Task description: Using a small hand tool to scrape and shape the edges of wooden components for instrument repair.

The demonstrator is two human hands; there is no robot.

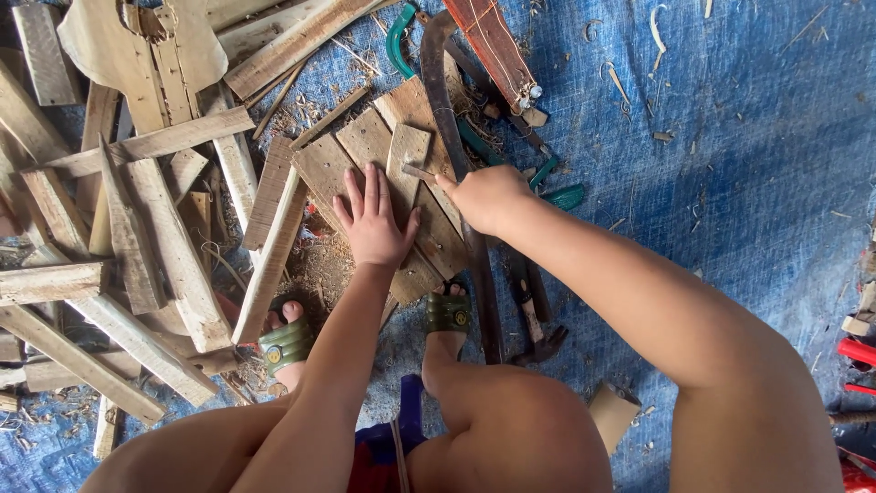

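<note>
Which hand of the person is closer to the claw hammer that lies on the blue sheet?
The right hand. It is above the claw hammer, with its forearm passing over that side. The left hand lies flat on the wooden boards, farther away to the left.

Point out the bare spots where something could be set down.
Freest: the blue tarp right of the right hand, carrying only scattered shavings. A smaller patch lies between the claw hammer and the red tools. Crowded: the heap of weathered wooden slats beside the left hand.

Blue tarp [730, 137] on ground: scrap planks [155, 228] (heaped left), hammer [538, 333], wood shavings [657, 27].
</note>
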